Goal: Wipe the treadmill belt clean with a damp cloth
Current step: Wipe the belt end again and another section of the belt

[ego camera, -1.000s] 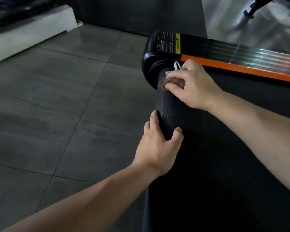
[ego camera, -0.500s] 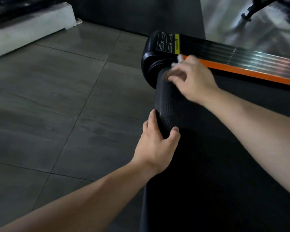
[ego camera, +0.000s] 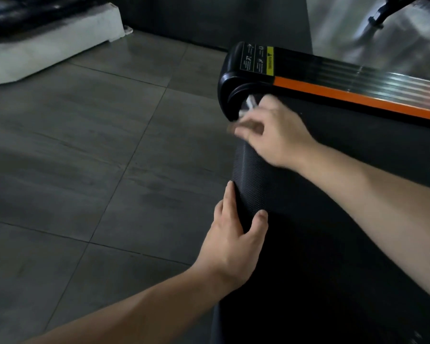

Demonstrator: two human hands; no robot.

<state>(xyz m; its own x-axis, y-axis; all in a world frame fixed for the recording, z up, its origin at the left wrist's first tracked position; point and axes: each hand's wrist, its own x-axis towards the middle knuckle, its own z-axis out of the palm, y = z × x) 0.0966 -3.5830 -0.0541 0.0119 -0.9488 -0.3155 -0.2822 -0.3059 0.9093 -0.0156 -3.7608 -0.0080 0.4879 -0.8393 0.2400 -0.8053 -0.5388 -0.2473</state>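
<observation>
My right grip [ego camera: 276,135] pinches a crumpled white cloth [ego camera: 248,104] on the textured black treadmill belt [ego camera: 258,184]; my left grip [ego camera: 233,244] clasps its end.

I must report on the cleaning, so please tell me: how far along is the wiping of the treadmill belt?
Done: nothing provable; the dark belt shows no wiped streak. In hand: the right hand, motion-blurred, holds a whitish cloth on the belt's curved end beside the black end cap, while the left hand grips the belt edge. Left: probably the remaining belt.
</observation>
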